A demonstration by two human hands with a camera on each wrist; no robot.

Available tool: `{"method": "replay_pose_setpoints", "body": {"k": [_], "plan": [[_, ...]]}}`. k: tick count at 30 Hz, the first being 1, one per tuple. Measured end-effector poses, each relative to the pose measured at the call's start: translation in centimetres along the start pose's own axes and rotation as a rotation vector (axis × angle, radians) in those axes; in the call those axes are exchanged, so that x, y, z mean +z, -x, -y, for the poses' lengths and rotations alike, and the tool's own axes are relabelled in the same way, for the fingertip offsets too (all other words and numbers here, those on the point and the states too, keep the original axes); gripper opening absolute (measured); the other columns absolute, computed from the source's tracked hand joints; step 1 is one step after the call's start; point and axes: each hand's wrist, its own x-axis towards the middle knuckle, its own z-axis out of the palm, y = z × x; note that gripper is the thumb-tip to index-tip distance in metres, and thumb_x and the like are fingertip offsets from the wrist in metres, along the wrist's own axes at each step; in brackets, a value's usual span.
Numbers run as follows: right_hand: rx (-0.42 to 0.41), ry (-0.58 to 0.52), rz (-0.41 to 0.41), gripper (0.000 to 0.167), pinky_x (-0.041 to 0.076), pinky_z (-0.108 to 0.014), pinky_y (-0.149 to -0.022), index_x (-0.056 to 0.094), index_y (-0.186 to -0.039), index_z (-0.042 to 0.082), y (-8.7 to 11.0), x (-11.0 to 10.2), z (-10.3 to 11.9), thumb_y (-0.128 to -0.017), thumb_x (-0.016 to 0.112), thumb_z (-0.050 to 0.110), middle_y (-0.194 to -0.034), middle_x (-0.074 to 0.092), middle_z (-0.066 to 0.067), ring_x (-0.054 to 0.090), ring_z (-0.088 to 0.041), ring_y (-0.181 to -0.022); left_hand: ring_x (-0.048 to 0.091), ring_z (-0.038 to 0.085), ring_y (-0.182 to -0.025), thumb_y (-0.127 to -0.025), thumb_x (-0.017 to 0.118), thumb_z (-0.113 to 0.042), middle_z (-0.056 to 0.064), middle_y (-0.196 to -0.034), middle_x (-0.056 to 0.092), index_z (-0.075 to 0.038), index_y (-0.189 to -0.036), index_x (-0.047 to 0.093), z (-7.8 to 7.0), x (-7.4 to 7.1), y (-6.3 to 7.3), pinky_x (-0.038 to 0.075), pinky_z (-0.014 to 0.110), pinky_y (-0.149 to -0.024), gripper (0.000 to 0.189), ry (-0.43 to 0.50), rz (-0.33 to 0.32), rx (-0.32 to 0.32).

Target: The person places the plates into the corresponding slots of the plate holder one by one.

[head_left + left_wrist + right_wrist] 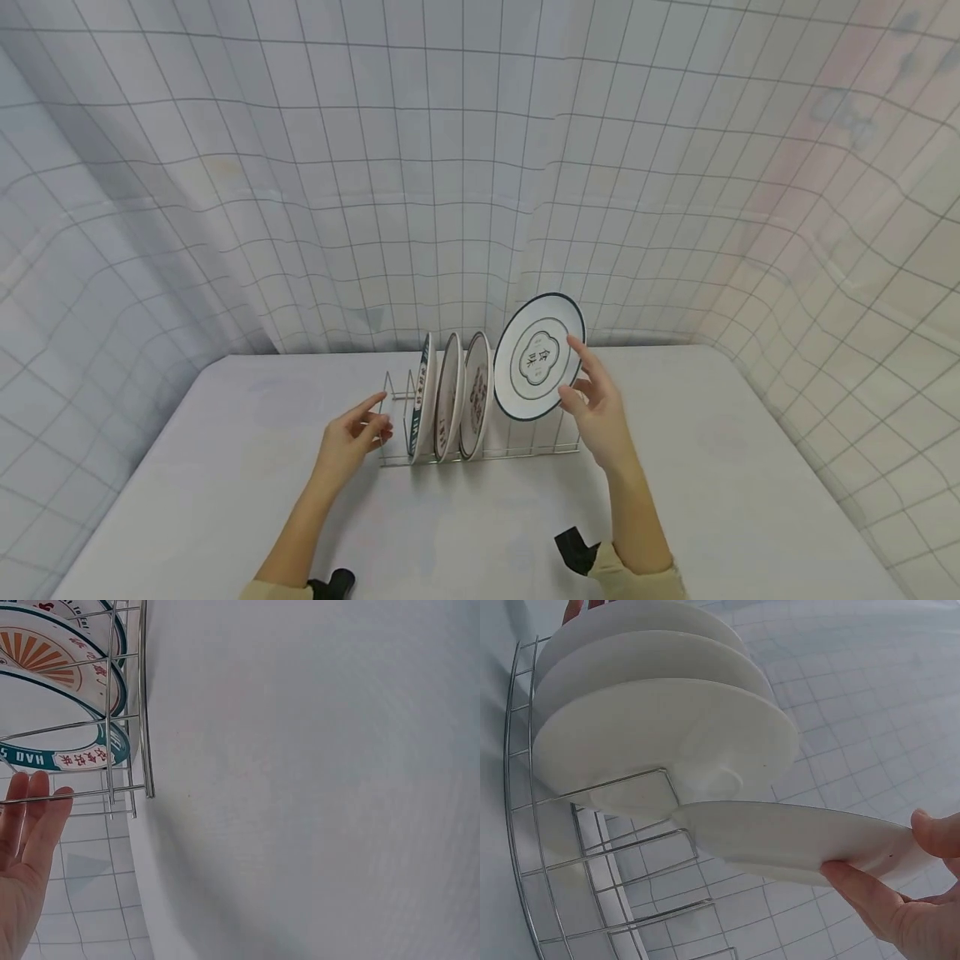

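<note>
A white plate (517, 371) with a dark rim and a lettered medallion is tilted above the right part of a wire dish rack (525, 452). My right hand (600, 408) pinches its right edge between thumb and fingers. In the right wrist view, the held plate (780, 836) has its far edge by a rack prong; contact is unclear. Three more plates stand on edge in the rack, including a green-rimmed plate (422, 400), a middle plate (448, 398) and a plate with a reddish design (477, 396). My left hand (352, 439) is at the rack's left end, fingers loosely extended against the wires.
The rack stands on a white tabletop (247, 450). Behind it and at both sides hangs a white curtain (450, 167) with a dark grid. Upright wire prongs (660, 915) line the rack's right part. Black straps (576, 550) are at the wrists.
</note>
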Motion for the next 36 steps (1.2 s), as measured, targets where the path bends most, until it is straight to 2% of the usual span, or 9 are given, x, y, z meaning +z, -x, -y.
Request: {"method": "replay_pose_setpoints", "body": {"k": [4, 8, 11, 15, 23, 30, 34, 36], "plan": [[0.003, 0.079, 0.047, 0.062, 0.052, -0.020, -0.069, 0.035, -0.141, 0.011, 0.4, 1.1, 1.1, -0.086, 0.056, -0.009, -0.145, 0.028, -0.004, 0.053, -0.027, -0.089, 0.063, 0.011, -0.075, -0.091, 0.056, -0.005, 0.021, -0.090, 0.063, 0.000, -0.131, 0.047, 0.0, 0.0, 0.0, 0.056, 0.029, -0.072, 0.042, 0.000, 0.005, 0.000], [-0.008, 0.137, 0.093, 0.058, 0.045, -0.016, -0.055, 0.033, -0.140, 0.004, 0.9, 2.1, 2.4, -0.087, 0.056, -0.006, -0.146, 0.026, -0.014, 0.051, -0.032, -0.094, 0.063, 0.011, -0.076, -0.090, 0.056, -0.004, 0.021, -0.091, 0.062, 0.000, -0.131, 0.048, 0.1, -0.1, 0.0, 0.056, 0.030, -0.073, 0.042, 0.005, 0.007, -0.006], [-0.019, 0.178, 0.106, 0.057, 0.046, -0.017, -0.057, 0.035, -0.139, 0.002, 1.1, 2.8, 2.6, -0.087, 0.056, -0.004, -0.144, 0.029, -0.017, 0.049, -0.036, -0.099, 0.063, 0.011, -0.076, -0.091, 0.056, -0.005, 0.021, -0.091, 0.062, 0.001, -0.131, 0.047, 0.0, -0.1, 0.1, 0.056, 0.030, -0.073, 0.042, 0.010, 0.013, -0.004], [-0.037, 0.200, 0.110, 0.054, 0.050, -0.021, -0.068, 0.038, -0.137, 0.001, 1.4, 4.0, 2.2, -0.086, 0.057, -0.002, -0.136, 0.035, -0.021, 0.045, -0.041, -0.101, 0.063, 0.011, -0.077, -0.091, 0.055, -0.004, 0.021, -0.090, 0.062, 0.001, -0.131, 0.047, 0.0, -0.1, 0.1, 0.056, 0.030, -0.073, 0.042, 0.010, 0.014, -0.003], [-0.128, 0.179, 0.024, 0.050, 0.053, -0.018, -0.066, 0.045, -0.128, -0.006, 2.1, 6.0, 0.7, -0.081, 0.061, -0.006, -0.122, 0.040, -0.027, 0.046, -0.038, -0.096, 0.063, 0.010, -0.077, -0.091, 0.056, -0.006, 0.021, -0.092, 0.062, 0.000, -0.132, 0.046, 0.0, -0.1, 0.1, 0.055, 0.030, -0.074, 0.043, 0.013, 0.031, -0.009], [-0.066, 0.148, 0.006, 0.053, 0.054, -0.025, -0.073, 0.047, -0.129, -0.003, 2.6, 7.0, -0.5, -0.079, 0.058, -0.016, -0.125, 0.036, -0.026, 0.042, -0.039, -0.098, 0.062, 0.011, -0.079, -0.091, 0.055, -0.007, 0.020, -0.093, 0.061, -0.001, -0.133, 0.046, -0.2, -0.2, 0.2, 0.055, 0.031, -0.076, 0.043, 0.020, 0.039, -0.019], [-0.066, 0.157, 0.007, 0.053, 0.055, -0.032, -0.076, 0.048, -0.128, -0.004, 3.0, 7.2, -0.9, -0.078, 0.057, -0.019, -0.125, 0.036, -0.028, 0.042, -0.036, -0.098, 0.063, 0.011, -0.079, -0.091, 0.055, -0.006, 0.020, -0.093, 0.061, -0.002, -0.133, 0.046, -0.2, -0.2, 0.2, 0.055, 0.031, -0.076, 0.043, 0.016, 0.041, -0.026], [-0.073, 0.151, 0.013, 0.052, 0.055, -0.036, -0.078, 0.048, -0.127, -0.006, 3.2, 7.3, -1.1, -0.077, 0.057, -0.020, -0.125, 0.035, -0.030, 0.042, -0.039, -0.100, 0.063, 0.011, -0.079, -0.091, 0.055, -0.006, 0.020, -0.093, 0.062, -0.001, -0.133, 0.046, -0.2, -0.2, 0.2, 0.055, 0.030, -0.076, 0.043, 0.016, 0.037, -0.027]]}}
